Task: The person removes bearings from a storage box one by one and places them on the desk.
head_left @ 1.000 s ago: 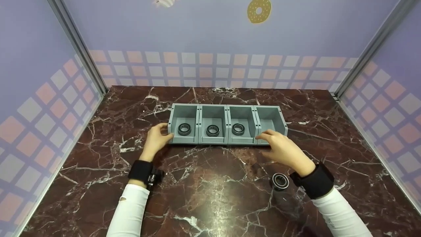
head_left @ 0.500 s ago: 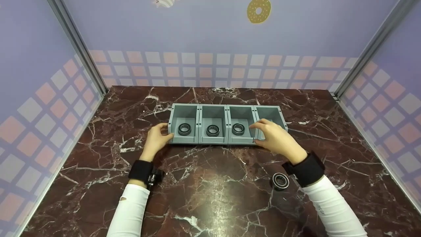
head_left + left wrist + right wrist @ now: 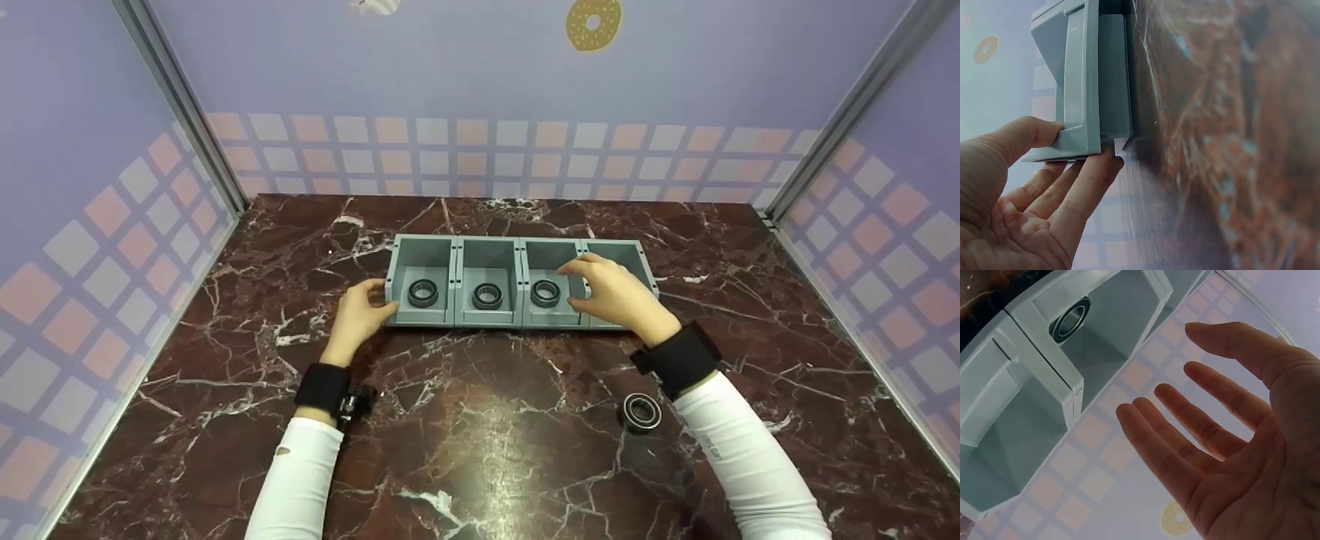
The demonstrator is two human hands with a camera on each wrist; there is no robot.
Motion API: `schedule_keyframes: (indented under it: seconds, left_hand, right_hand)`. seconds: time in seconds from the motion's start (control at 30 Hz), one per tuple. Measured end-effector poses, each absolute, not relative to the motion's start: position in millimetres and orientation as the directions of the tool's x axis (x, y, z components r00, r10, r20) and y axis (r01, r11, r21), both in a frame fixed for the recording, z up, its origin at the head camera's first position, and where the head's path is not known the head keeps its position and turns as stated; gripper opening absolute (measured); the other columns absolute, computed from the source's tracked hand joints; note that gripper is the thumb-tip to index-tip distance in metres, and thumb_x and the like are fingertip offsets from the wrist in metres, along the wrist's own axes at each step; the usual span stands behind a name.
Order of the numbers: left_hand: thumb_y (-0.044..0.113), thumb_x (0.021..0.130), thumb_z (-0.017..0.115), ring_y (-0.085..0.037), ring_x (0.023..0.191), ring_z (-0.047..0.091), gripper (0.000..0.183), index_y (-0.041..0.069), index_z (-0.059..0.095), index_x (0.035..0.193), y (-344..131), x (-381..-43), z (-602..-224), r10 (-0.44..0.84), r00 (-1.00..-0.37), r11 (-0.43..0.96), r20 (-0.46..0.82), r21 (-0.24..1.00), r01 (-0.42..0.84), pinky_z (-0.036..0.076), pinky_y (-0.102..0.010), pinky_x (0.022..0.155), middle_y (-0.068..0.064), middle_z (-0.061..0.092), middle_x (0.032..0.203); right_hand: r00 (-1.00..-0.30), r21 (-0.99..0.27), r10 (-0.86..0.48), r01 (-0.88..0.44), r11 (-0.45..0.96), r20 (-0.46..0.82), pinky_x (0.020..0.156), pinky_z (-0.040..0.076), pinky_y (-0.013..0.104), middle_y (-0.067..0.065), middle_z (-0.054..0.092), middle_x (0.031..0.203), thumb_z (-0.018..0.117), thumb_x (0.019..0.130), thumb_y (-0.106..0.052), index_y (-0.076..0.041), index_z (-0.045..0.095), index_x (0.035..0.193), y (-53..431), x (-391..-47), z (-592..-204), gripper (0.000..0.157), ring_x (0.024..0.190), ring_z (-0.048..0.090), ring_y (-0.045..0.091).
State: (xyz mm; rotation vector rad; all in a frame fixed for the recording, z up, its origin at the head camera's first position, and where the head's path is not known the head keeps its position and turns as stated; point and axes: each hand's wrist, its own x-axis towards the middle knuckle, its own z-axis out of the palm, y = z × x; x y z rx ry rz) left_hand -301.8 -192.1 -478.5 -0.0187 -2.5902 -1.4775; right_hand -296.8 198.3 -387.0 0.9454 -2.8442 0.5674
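Four joined-looking compartments form a row of grey-green storage bins (image 3: pixel 487 319) on the table. My left hand (image 3: pixel 360 319) grips the row's left end, thumb over the front corner of the end bin (image 3: pixel 1081 84) and fingers against its outer side. A bearing (image 3: pixel 424 293) lies in the leftmost bin, another bearing (image 3: pixel 488 296) in the second, and a third bearing (image 3: pixel 545 293) in the third. Over the third and rightmost bins hovers my right hand (image 3: pixel 619 296), fingers spread and holding nothing. It hides much of the rightmost bin in the head view.
One more bearing (image 3: pixel 642 412) rests on the dark red marbled table (image 3: pixel 480 450), in front of the row and nearer the right forearm. Patterned panels (image 3: pixel 480 90) wall off the back and both sides.
My right hand has moved left and slightly away from me, from the front of the rightmost bin to above the third and rightmost bins. The left hand keeps its grip; the bearings stay put.
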Motion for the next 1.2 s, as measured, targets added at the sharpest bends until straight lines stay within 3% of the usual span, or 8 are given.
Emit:
schedule_keyframes:
  seconds: [0.33,0.67,1.2]
  left_hand:
    - [0.0,0.091,0.069,-0.045,0.114,0.064,0.046,-0.016,0.055,0.132,-192.7,-300.2,-477.3,-0.065,-0.987,0.519,0.144,0.85,0.09,0.055,-0.046,0.097,-0.035,0.062,0.125]
    - [0.003,0.092,0.069,-0.044,0.113,0.065,0.047,-0.014,0.056,0.133,-192.0,-300.7,-476.7,-0.056,-0.988,0.552,0.141,0.829,0.087,0.057,-0.046,0.092,-0.034,0.061,0.128]
    - [0.001,0.091,0.069,-0.045,0.113,0.065,0.045,-0.016,0.056,0.131,-193.2,-301.6,-479.0,-0.061,-0.986,0.523,0.152,0.847,0.098,0.056,-0.046,0.095,-0.035,0.062,0.125]
  right_hand:
    - [-0.815,-0.311,-0.561,-0.575,0.757,0.143,0.103,0.046,0.057,0.02,0.062,0.131,0.077,0.087,-0.008,0.002,0.065,0.13,184.7,-316.2,-388.0,0.045,0.121,0.057,0.042]
    - [-0.831,-0.316,-0.546,-0.549,0.774,0.108,0.106,0.044,0.055,0.023,0.06,0.133,0.076,0.087,-0.009,0.004,0.063,0.132,175.8,-335.2,-400.7,0.048,0.124,0.056,0.041]
    - [-0.84,-0.306,-0.543,-0.521,0.797,0.015,0.107,0.045,0.051,0.025,0.061,0.13,0.075,0.089,-0.007,0.006,0.061,0.132,166.3,-356.7,-415.5,0.047,0.123,0.056,0.041]
